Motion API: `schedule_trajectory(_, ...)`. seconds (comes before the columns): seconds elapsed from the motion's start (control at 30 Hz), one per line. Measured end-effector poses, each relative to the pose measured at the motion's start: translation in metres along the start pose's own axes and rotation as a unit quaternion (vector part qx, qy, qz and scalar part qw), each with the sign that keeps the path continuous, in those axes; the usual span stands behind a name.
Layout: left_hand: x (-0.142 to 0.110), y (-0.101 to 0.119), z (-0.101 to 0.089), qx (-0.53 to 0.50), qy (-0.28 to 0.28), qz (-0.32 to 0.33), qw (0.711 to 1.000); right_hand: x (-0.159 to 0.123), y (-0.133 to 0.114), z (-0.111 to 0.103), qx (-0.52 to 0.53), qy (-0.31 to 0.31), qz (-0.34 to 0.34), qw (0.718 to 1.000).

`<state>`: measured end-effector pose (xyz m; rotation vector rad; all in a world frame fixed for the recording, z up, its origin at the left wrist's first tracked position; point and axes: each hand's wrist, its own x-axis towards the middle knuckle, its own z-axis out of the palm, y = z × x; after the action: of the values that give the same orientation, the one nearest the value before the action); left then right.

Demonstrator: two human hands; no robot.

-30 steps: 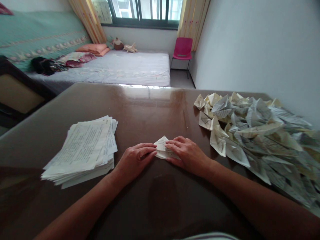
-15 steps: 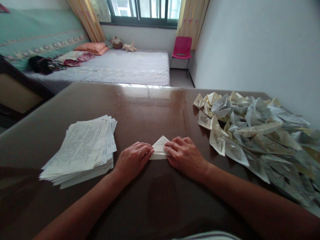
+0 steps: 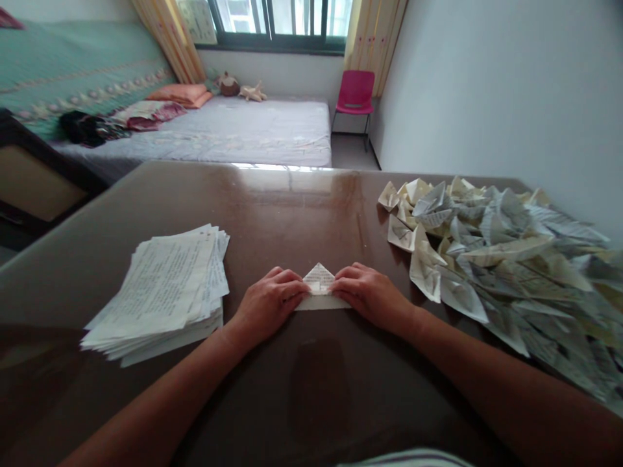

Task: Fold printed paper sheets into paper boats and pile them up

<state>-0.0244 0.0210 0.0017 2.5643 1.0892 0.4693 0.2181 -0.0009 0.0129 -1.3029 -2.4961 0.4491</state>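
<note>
The paper (image 3: 320, 287) is lying near the middle of the table (image 3: 272, 220), well inside the far edge, with the left hand (image 3: 272, 299) gripping its left side between bent fingers and thumb and the right hand (image 3: 372, 297) gripping its right side in much the same way. To the left, the stack (image 3: 160, 285) is sitting apart from the left hand, leaving a gap between them; to the right, the boats (image 3: 511, 250) are crowding the right side in a heap, the nearest ones lying apart from the right hand. Beyond the hands, a wide stretch of surface is running to the far edge. The paper is showing a printed triangular peak above a pale flat strip along its near edge. The table is gleaming smooth and brown, the stack's thin printed sheets are fanning unevenly, and the cream and greyish boats are showing sharp creases and points
</note>
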Motion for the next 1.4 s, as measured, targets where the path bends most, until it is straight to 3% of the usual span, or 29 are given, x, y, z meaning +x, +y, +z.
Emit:
schedule_trajectory(0.2, 0.003, -0.001, 0.005, -0.009, 0.025, -0.058, 0.998, 0.004, 0.008, 0.002, 0.023, 0.017, 0.072, 0.997)
schedule_trajectory(0.47, 0.002, 0.005, 0.011, 0.109, 0.031, -0.066, 0.991, 0.010, 0.001, -0.001, -0.037, -0.006, 0.107, 0.994)
schedule_trajectory(0.53, 0.001, 0.008, 0.011, 0.143, 0.047, -0.054, 0.987, 0.011, -0.001, -0.002, -0.046, -0.015, 0.106, 0.993)
schedule_trajectory(0.63, -0.003, 0.014, 0.011, 0.173, 0.069, 0.022, 0.982, 0.012, 0.000, 0.000, -0.061, -0.019, 0.108, 0.992)
schedule_trajectory(0.77, -0.006, 0.024, 0.014, 0.150, 0.036, 0.109, 0.982, 0.012, 0.003, 0.003, -0.068, -0.017, 0.110, 0.991)
schedule_trajectory(0.87, -0.006, 0.029, 0.016, 0.145, 0.017, 0.104, 0.984, 0.009, 0.000, 0.000, -0.078, -0.007, 0.102, 0.992)
schedule_trajectory(0.97, -0.006, 0.030, 0.015, 0.148, 0.007, 0.093, 0.984, 0.001, -0.013, -0.006, -0.149, 0.009, 0.033, 0.988)
schedule_trajectory(1.07, -0.005, 0.030, 0.015, 0.149, 0.000, 0.090, 0.985, -0.007, -0.030, -0.008, -0.217, -0.027, -0.025, 0.975)
schedule_trajectory(1.4, -0.015, 0.024, 0.005, 0.213, 0.018, 0.083, 0.973, -0.025, -0.041, 0.003, -0.295, -0.107, 0.052, 0.948)
